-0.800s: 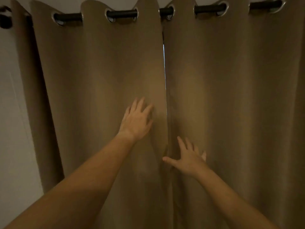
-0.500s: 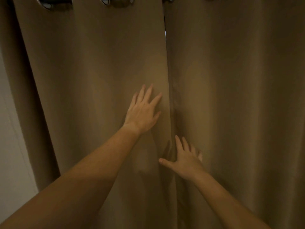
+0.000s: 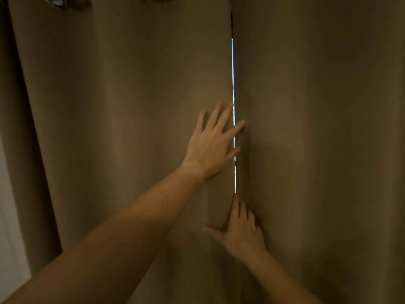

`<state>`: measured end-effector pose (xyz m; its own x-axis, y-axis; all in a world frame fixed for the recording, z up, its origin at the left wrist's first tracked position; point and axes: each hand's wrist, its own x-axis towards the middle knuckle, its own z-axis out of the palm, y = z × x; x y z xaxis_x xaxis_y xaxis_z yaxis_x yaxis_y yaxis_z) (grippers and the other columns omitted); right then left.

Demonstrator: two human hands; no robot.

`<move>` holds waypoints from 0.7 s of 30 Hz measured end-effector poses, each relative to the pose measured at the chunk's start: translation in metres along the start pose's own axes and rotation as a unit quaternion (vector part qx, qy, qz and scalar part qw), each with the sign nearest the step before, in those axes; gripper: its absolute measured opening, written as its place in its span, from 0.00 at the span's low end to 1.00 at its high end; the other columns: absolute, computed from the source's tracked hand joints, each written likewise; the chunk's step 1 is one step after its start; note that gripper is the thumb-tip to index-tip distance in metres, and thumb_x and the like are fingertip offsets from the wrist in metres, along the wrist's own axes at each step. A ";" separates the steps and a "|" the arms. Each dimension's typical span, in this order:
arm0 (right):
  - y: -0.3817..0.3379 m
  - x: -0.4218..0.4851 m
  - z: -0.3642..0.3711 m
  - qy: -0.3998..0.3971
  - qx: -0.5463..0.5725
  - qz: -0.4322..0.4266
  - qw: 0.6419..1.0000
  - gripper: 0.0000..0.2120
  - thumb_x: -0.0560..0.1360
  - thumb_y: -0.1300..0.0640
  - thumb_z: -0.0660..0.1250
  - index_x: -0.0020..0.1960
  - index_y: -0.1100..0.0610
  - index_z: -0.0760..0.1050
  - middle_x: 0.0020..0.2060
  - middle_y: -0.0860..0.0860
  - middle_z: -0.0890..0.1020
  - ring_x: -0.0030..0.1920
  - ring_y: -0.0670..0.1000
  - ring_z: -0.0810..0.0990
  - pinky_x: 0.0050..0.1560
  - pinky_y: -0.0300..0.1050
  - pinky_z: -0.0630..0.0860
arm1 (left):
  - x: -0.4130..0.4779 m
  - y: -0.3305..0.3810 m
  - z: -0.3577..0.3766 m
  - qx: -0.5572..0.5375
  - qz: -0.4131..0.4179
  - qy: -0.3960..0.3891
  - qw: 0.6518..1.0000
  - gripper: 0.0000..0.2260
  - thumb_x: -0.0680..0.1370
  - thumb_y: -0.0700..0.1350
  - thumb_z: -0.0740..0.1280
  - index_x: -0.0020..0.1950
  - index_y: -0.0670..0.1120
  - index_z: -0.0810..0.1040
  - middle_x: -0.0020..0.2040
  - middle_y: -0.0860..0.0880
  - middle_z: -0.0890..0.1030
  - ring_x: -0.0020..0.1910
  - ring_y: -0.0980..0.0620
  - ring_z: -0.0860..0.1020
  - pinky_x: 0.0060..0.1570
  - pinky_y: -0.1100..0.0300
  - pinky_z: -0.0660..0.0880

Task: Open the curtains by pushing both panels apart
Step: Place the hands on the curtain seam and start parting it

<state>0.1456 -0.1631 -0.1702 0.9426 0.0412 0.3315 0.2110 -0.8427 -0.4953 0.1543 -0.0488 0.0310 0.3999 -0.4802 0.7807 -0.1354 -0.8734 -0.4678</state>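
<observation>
Two tan curtain panels fill the view. The left panel [image 3: 122,119] and the right panel [image 3: 317,128] meet at a thin bright slit [image 3: 233,88] of daylight. My left hand [image 3: 211,145] lies flat with fingers spread on the left panel's inner edge, and its index finger and thumb reach across the slit. Lower down, my right hand [image 3: 240,233] rests open at the seam, fingers pointing up into the fold and thumb stretched left over the left panel. Neither hand grips the cloth.
A metal grommet [image 3: 55,1] of the left panel shows at the top left corner. A pale wall [image 3: 8,227] borders the left panel's outer folds at the lower left.
The view has dropped and closed in, so the rod is out of sight. My left hand slid right to the seam. The slit of light between the panels has grown longer.
</observation>
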 end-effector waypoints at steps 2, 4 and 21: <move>0.000 0.011 0.006 0.005 0.007 0.003 1.000 0.70 0.58 0.11 0.54 0.84 0.50 0.32 0.86 0.54 0.51 0.82 0.60 0.56 0.75 0.64 0.66 | 0.007 0.004 0.012 0.015 0.002 0.019 1.000 0.31 0.84 0.65 0.63 0.87 0.57 0.64 0.90 0.43 0.52 0.90 0.39 0.49 0.86 0.35 0.50; -0.001 0.018 0.011 0.001 0.000 0.002 1.000 0.69 0.61 0.13 0.60 0.84 0.51 0.32 0.85 0.54 0.52 0.80 0.59 0.58 0.73 0.63 0.68 | 0.012 0.008 0.023 0.040 0.001 0.029 0.999 0.32 0.84 0.65 0.64 0.86 0.57 0.65 0.90 0.42 0.52 0.90 0.40 0.49 0.86 0.35 0.49; -0.055 0.053 0.068 -0.019 0.002 -0.060 0.998 0.68 0.61 0.13 0.59 0.81 0.47 0.27 0.86 0.51 0.45 0.84 0.60 0.51 0.77 0.71 0.62 | -0.017 -0.072 0.073 0.108 -0.035 0.012 0.993 0.37 0.84 0.64 0.66 0.89 0.54 0.58 0.90 0.42 0.49 0.90 0.40 0.46 0.86 0.39 0.43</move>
<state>0.2014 -0.0781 -0.1795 0.9196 0.1620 0.3580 0.3239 -0.8282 -0.4573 0.2233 0.0284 0.0212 0.3789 -0.4229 0.8231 0.0902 -0.8684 -0.4877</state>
